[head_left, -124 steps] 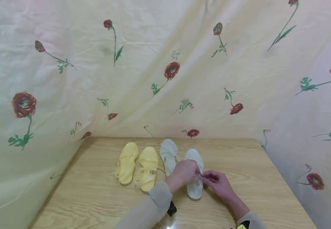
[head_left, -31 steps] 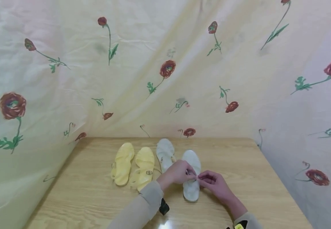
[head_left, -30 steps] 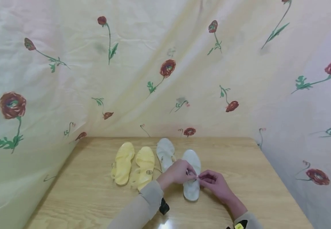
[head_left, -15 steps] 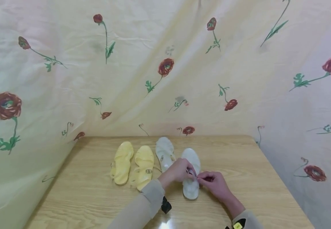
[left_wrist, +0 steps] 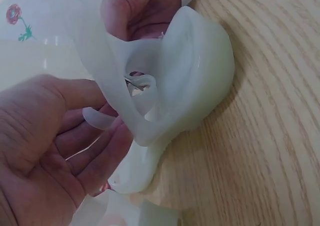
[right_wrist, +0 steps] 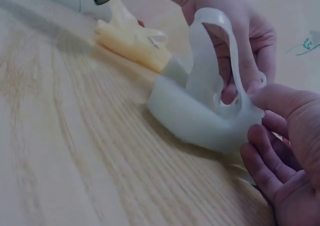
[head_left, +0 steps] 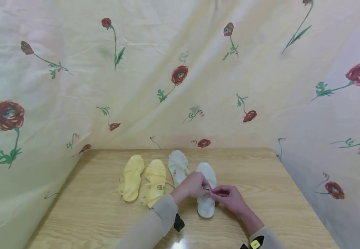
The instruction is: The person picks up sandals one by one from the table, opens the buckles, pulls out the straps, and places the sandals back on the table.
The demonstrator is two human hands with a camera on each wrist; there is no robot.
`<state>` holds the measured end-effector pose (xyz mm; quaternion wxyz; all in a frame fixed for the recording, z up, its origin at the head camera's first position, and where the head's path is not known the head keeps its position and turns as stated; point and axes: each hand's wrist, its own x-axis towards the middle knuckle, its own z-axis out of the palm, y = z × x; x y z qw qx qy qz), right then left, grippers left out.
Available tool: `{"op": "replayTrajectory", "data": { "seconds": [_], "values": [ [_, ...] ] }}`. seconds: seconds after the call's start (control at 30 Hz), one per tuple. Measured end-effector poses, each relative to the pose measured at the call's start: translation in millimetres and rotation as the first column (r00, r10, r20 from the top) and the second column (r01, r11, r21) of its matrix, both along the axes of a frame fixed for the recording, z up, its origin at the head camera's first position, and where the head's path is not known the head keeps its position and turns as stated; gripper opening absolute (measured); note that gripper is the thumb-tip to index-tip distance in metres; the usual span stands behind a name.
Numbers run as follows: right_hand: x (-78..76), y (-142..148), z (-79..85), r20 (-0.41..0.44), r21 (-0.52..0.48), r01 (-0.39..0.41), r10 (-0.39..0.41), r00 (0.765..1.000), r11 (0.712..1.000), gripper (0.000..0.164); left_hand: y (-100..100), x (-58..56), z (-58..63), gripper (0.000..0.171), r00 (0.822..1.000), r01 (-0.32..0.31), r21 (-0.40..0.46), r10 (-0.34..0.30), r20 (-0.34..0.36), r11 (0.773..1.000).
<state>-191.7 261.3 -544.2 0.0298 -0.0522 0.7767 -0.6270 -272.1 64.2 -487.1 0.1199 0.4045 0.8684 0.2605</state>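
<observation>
A white jelly sandal point(head_left: 206, 209) lies on the table, toe pointing away, with both hands at its ankle strap. My left hand point(head_left: 192, 186) reaches across from the left; in the left wrist view its thumb and fingers pinch the loose strap end point(left_wrist: 98, 119), close to a small metal buckle point(left_wrist: 135, 84) seen through the strap opening. From the right, my right hand point(head_left: 231, 199) pinches the strap's other side, its fingertips almost meeting the left ones. The right wrist view shows the heel strap point(right_wrist: 215, 16) standing up in a loop, with the right thumb and fingers point(right_wrist: 260, 146) at the sandal's edge.
The other white sandal point(head_left: 177, 162) lies just left, partly behind the left hand. Further left are two yellow sandals, one outer point(head_left: 133, 176) and one inner point(head_left: 156, 173), with side buckles. A flowered cloth point(head_left: 149, 86) hangs behind the wooden table point(head_left: 89, 207).
The head view has shifted slightly, so the scene sits further left. Both hands stay at the same sandal's strap, with only small finger movements by the right hand.
</observation>
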Motion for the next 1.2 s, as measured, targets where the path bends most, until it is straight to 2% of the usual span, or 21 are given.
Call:
{"op": "replayTrajectory", "data": {
  "seconds": [0.2, 0.27, 0.33, 0.43, 0.53, 0.67, 0.93, 1.07, 1.2],
  "values": [
    [1.7, -3.5, -0.7, -0.052, -0.024, -0.042, 0.041, 0.998, 0.999, 0.025, 1.1, 2.9, -3.2, 0.006, 1.000, -0.028, 0.025, 0.028, 0.011, 0.999],
    [2.7, -3.9, -2.2, -0.073, -0.025, -0.051, 0.049, 0.996, 0.998, 0.024, -0.5, 3.7, -6.1, 0.004, 0.998, -0.051, 0.048, 0.049, 0.039, 0.998],
    [3.6, -3.2, -4.1, -0.082, -0.023, -0.058, 0.056, 0.995, 0.998, 0.022, -3.4, 4.6, -8.3, 0.002, 0.992, -0.090, 0.092, 0.081, 0.099, 0.992],
    [4.6, -0.9, -6.5, -0.090, -0.017, -0.062, 0.060, 0.994, 0.998, 0.021, -8.7, 4.7, -8.1, 0.007, 0.969, -0.175, 0.166, 0.140, 0.203, 0.970],
    [5.1, 1.9, -8.1, -0.105, -0.003, -0.053, 0.053, 0.993, 0.999, 0.020, -10.4, 4.1, -3.9, 0.006, 0.961, -0.203, 0.208, 0.154, 0.230, 0.957],
    [4.5, 4.0, -11.0, -0.107, 0.000, -0.038, 0.038, 0.993, 0.999, 0.021, -6.8, 4.5, -1.3, 0.005, 0.974, -0.180, 0.217, 0.143, 0.174, 0.959],
    [4.9, 2.3, -10.0, -0.064, -0.001, 0.007, -0.007, 0.998, 1.000, 0.026, 1.1, 7.5, -4.7, 0.014, 0.971, -0.220, 0.264, 0.187, 0.147, 0.939],
    [6.3, 2.8, -4.8, -0.058, -0.035, 0.076, -0.078, 0.995, 0.997, 0.031, 2.9, 8.2, -3.8, 0.015, 0.973, -0.219, 0.292, 0.186, 0.137, 0.931],
    [7.8, 2.5, 1.7, -0.029, -0.109, 0.204, -0.208, 0.978, 0.973, 0.029, 5.1, 11.3, -3.3, 0.015, 0.978, -0.202, 0.310, 0.175, 0.113, 0.929]
  ]
}}
